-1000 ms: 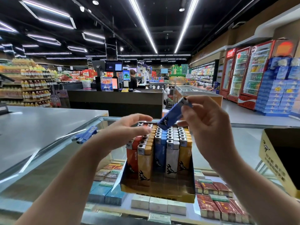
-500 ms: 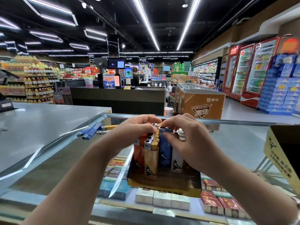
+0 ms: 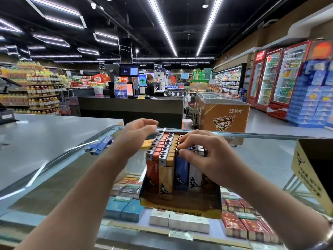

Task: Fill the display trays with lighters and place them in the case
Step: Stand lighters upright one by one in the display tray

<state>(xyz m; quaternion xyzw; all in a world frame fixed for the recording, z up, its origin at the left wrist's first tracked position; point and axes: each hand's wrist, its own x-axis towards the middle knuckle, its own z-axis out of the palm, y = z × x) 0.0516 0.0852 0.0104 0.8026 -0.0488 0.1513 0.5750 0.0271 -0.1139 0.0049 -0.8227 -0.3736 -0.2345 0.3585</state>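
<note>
A dark and yellow display tray (image 3: 180, 207) stands on the glass case top (image 3: 261, 159), packed with upright lighters (image 3: 165, 170) in red, orange, blue and white rows. My right hand (image 3: 201, 154) rests on the tops of the blue and white rows, fingertips pinched on the cap of the front blue lighter (image 3: 181, 173). My left hand (image 3: 138, 134) hovers just above and left of the tray's far rows, fingers spread, holding nothing. Loose blue lighters (image 3: 100, 145) lie on the glass to the left, and an orange one (image 3: 146, 142) shows behind my left wrist.
A second open yellow carton (image 3: 313, 170) stands at the right edge of the glass. Cigarette packs (image 3: 237, 224) fill the shelf under the glass. A grey counter (image 3: 45, 134) adjoins on the left; a checkout desk (image 3: 131, 109) and a freezer chest (image 3: 223, 112) lie beyond.
My right hand brought a blue lighter down from the air into the tray's blue row and stayed on it. My left hand lifted off the red and orange rows and opened.
</note>
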